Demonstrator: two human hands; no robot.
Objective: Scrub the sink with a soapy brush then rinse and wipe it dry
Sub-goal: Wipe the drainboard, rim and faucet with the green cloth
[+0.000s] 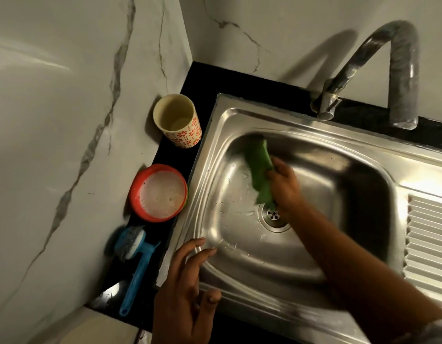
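Wall: the white marble-veined wall [66, 120] runs down my far left.
Counter: a narrow black stone counter [165, 155] lies between that wall and the sink.
Brush: the blue plastic long-handled brush [143, 265] lies on the counter at near left, bristle head towards the wall; neither of my hands touches it.
Bowl: the round red plastic bowl [133, 194] stands just beyond the brush, with pale foamy liquid in it.
Cup: a cream cylindrical cup with red flower print [190, 132] stands upright farther back, at the sink's corner.
Left hand: my left hand [185, 289] rests on the sink's near-left rim, fingers straight and spread, gripping nothing.
Sink: the stainless steel sink [239, 244] fills the middle, droplets and foam specks on its basin floor.
Pad: a green scrub pad [259, 175], blurred, lies against the basin's back-left slope.
Right hand: my right hand [285, 184] reaches into the basin, fingers curled round the pad.
Drain: the round metal drain [273, 216] sits just below that hand.
Tap: a curved metal tap [401, 70] arches over the back rim.
Drainboard: the ribbed steel drainboard [428, 244] lies at far right.
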